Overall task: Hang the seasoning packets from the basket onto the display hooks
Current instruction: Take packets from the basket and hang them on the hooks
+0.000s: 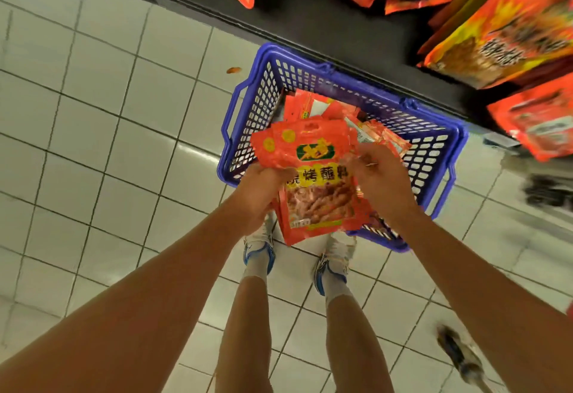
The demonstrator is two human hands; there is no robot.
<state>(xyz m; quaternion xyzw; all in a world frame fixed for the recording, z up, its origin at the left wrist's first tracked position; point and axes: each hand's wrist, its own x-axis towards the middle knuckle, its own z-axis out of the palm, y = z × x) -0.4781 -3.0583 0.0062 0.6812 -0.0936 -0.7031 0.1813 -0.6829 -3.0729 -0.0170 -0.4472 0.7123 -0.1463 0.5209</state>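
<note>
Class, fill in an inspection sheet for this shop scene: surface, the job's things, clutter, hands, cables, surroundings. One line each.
Surface: white tiled floor, glossy.
Job's things: blue basket on the floor, red packets inside; a fanned stack of packets held above it; hung packets on the display, hooks not visible.
Clutter: small orange scrap on the floor left of the basket; blurred dark object at lower right.
Hands: left hand grips the stack's left edge; right hand holds its right side, fingers curled.
Cables: nothing seen.
Surroundings: dark shelf base behind the basket; the person's shoes below.
</note>
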